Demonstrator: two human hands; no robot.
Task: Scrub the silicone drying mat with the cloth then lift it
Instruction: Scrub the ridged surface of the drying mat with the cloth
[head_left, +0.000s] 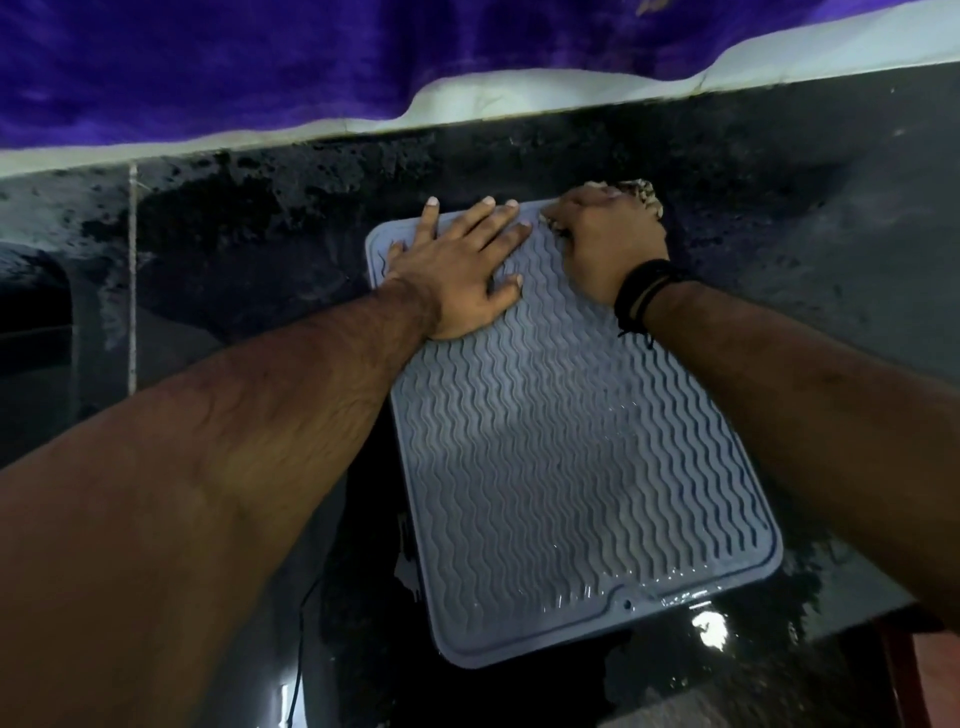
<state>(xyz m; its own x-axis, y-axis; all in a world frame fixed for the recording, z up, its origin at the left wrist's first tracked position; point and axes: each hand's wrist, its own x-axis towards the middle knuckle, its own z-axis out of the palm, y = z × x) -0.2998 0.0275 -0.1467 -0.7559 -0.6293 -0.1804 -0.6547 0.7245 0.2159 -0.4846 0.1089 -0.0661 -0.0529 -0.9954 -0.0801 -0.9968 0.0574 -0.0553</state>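
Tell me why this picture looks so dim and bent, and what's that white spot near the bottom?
Head view: dim overall; the wide lens bows the counter edge; the white spot is glare on wet counter just off the mat; the cloth looks slightly blurred.

Wet silicone, polished stone, plush cloth.
You have a grey silicone mat (561, 457) before you, matt, ribbed in wavy ridges, with water glinting along its near edge. Under it the black counter (779, 171) looks like speckled polished stone, glossy and wet. The cloth (644, 195) at the mat's far right corner looks coarse; the purple fabric (208, 62) at the far side looks velvety.
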